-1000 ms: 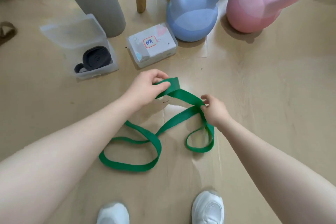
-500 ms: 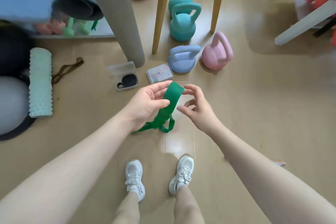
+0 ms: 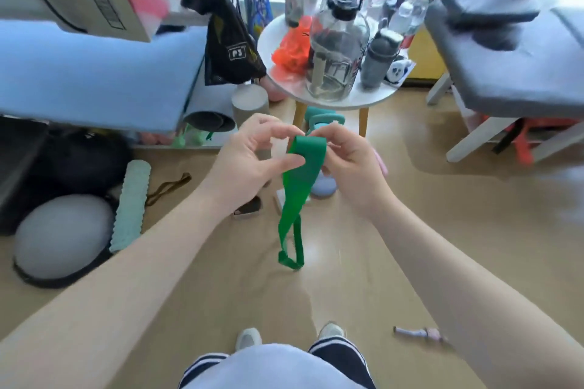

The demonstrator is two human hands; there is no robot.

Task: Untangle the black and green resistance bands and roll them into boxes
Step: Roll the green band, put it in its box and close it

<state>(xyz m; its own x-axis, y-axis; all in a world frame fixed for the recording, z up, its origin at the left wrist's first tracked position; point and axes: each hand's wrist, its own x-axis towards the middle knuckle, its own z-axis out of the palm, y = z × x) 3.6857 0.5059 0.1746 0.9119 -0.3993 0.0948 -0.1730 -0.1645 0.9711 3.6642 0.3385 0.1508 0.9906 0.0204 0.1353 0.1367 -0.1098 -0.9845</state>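
Raised since earlier, green band [image 3: 302, 174] hung clear of floor; left hand [image 3: 249, 158] and right hand [image 3: 347, 164] pinched its folded top.

Green band [image 3: 300, 186]: smooth, matt, rubbery-looking strip. Floor [image 3: 442, 230]: glossy, wood-look, reflecting light. Desk [image 3: 373, 101]: smooth white top on wooden legs. Jug [image 3: 335, 50]: clear and glossy. Roller [image 3: 131, 202]: ridged, matt foam. Bench pad [image 3: 505, 73]: matt grey padding.

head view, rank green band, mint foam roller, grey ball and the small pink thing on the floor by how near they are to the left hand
1. green band: pinched in the left hand.
2. mint foam roller: on the floor, lower left.
3. grey ball: farther left, beside the roller.
4. small pink thing: floor, lower right, past the right arm.
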